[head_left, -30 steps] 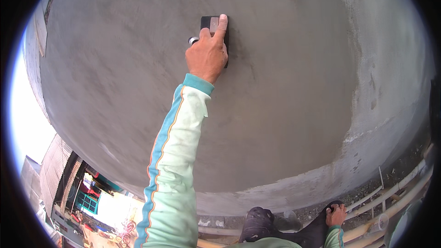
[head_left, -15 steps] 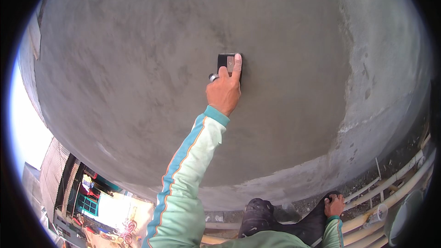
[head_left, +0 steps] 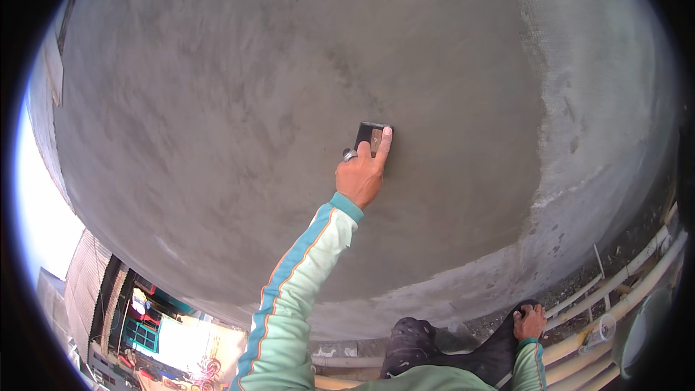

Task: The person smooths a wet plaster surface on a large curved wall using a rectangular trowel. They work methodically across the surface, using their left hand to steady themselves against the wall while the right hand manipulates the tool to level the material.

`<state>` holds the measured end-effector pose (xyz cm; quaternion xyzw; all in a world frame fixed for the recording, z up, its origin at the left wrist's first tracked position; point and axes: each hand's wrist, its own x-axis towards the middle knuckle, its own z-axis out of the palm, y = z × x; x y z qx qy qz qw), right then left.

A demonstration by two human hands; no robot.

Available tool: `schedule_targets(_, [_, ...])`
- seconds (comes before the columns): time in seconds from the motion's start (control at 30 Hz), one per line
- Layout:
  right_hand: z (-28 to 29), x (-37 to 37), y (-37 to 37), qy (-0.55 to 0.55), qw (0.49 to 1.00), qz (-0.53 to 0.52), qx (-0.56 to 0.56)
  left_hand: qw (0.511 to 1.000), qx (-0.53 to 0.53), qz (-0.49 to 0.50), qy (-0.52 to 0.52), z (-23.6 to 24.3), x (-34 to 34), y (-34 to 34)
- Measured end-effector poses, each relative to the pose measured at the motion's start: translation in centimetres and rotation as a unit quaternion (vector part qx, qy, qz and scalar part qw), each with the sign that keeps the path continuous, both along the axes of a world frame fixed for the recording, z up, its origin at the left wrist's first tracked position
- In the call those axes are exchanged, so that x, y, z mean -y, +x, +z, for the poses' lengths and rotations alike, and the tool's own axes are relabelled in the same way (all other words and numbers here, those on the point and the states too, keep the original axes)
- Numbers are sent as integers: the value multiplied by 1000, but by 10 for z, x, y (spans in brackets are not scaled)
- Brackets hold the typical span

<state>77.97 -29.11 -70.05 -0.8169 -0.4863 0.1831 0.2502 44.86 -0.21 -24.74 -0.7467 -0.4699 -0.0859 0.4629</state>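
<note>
My left hand (head_left: 362, 174) reaches up to a broad grey plastered wall (head_left: 239, 116). It holds a small dark rectangular smoothing tool (head_left: 368, 134) flat against the wet surface, with one finger stretched up along the tool's right edge. A small metal part shows at the tool's lower left. My right hand (head_left: 530, 321) rests low at the right on my dark-trousered knee (head_left: 499, 351), fingers curled over it. Both sleeves are pale green with teal and orange stripes.
The plaster is rougher and lighter along the wall's right side (head_left: 579, 101) and lower edge. Pale scaffold poles (head_left: 622, 297) run along the lower right. Far below at the lower left are rooftops and a street (head_left: 145, 318).
My left hand has slid the tool down and to the right across the wall. My right hand has stayed on the knee.
</note>
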Motion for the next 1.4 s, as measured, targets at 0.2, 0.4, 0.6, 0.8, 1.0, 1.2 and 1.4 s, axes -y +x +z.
schedule_targets(0.2, [-1, -1, 1, -25, 1000, -13, 9, 970, 74, -58, 223, 41, 4, 29])
schedule_targets(0.4, [6, 2, 0, -11, 1000, -12, -9, 998, 11, -5, -59, -4, 4, 33])
schedule_targets(0.6, [6, 1, -1, -1, 1000, -14, 10, 995, 67, -36, 71, -7, -10, 31])
schedule_targets(0.8, [1, -2, -1, -19, 1000, -22, 7, 999, 14, -45, 13, -11, -8, 50])
schedule_targets(1.0, [1, 0, -1, 16, 1000, -16, 12, 994, 56, -53, 73, -3, -15, 57])
schedule_targets(1.2, [0, -3, 1, -12, 1000, -21, 3, 996, 3, -52, 73, -24, -25, 56])
schedule_targets(1.4, [1, 0, 2, -2, 1000, -17, 0, 996, 67, -26, 51, -26, -14, 62])
